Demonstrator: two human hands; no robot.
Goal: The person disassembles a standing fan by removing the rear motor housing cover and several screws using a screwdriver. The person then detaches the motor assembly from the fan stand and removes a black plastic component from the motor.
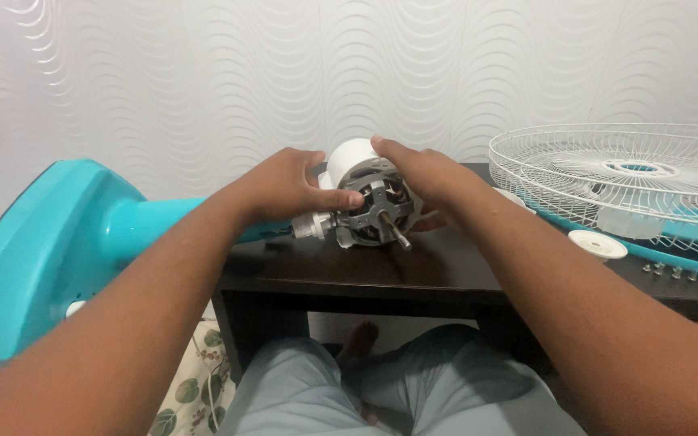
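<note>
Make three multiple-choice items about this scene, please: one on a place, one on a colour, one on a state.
1. Where does the wire fan guard lie?
A. on the dark table's right side
B. on the floor
C. on the person's lap

2. What colour is the fan stand?
A. red
B. turquoise
C. black

3. How is the fan motor held?
A. by nobody
B. by one hand
C. by both hands

Answers:
1 A, it rests on the tabletop at right.
2 B, its shell is turquoise.
3 C, the left hand and right hand grip it.
</note>
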